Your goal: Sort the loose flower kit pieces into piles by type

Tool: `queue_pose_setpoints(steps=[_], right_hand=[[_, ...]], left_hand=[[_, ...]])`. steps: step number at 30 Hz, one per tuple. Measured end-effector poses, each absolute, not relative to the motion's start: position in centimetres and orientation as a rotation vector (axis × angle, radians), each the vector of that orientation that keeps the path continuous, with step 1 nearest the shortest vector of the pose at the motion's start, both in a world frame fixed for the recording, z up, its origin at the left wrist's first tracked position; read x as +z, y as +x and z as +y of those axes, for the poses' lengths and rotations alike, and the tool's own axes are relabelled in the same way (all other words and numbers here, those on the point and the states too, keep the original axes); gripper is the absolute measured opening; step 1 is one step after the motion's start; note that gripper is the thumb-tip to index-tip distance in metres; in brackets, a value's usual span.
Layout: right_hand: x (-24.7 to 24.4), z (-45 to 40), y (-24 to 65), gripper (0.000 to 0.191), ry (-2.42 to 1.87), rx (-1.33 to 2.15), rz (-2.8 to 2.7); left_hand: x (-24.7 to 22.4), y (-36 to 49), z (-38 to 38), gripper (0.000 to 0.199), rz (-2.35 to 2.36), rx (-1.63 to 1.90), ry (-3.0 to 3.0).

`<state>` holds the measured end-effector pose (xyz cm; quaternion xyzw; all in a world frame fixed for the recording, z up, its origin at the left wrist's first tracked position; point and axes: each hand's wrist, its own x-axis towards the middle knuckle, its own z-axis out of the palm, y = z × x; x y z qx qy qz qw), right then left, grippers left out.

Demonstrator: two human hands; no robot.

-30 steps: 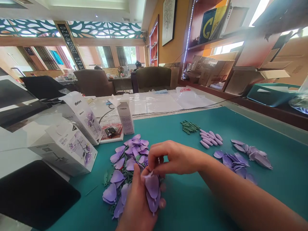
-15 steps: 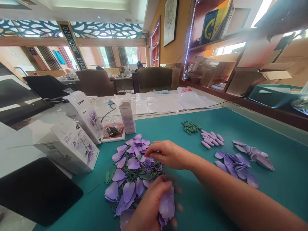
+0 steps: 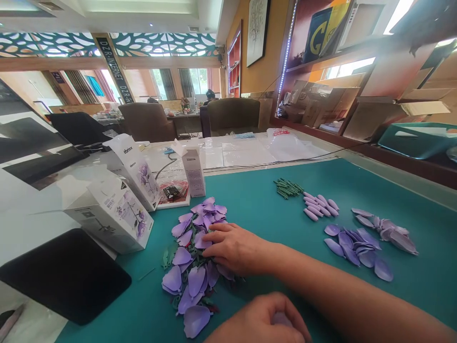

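My right hand (image 3: 233, 247) reaches in from the right over a mixed pile of purple plastic petals (image 3: 195, 281) with green leaf parts among them. Its fingers are apart and touch the pile's right side, and I see nothing gripped. At the bottom edge my left hand (image 3: 262, 321) is curled closed around pale purple petals (image 3: 282, 320); only a bit of them shows, the rest being hidden by the fingers and the frame edge. A single larger petal (image 3: 196, 321) lies at the pile's near end.
On the green mat (image 3: 250, 190) to the right lie green stem pieces (image 3: 288, 188), lilac elongated pieces (image 3: 320, 207), purple petals (image 3: 357, 245) and paler petals (image 3: 387, 228). White cartons (image 3: 117, 214) and a black flat panel (image 3: 67, 276) stand left.
My right hand has lowered onto the pile and spread its fingers. My left hand, with its petals, has moved right and toward me, away from the pile. The view has shifted slightly.
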<state>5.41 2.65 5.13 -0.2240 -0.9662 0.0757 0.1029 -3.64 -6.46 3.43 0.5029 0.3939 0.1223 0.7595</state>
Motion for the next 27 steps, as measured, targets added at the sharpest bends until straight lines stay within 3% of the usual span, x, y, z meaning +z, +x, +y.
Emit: queue_pose_setpoints(steps=[11,17,22,27], right_hand=[[4.2,2.4,4.5,0.031,-0.701,0.167,-2.804],[5.8,3.3,5.8,0.026,-0.782,0.347,-2.43],[9.6,2.5,7.8,0.019,-0.926,0.527,-2.191],[12.5,0.3,8.4,0.02,-0.978,0.523,-2.329]], left_hand=[[3.9,-3.3,-6.2,0.016,0.853,0.248,1.026],[3.7,-3.0,-6.1,0.045,0.729,0.615,0.696],[5.7,-3.6,-5.2,0.038,0.872,0.99,0.366],[6.3,-3.8,-4.6,0.04,0.949,1.128,0.254]])
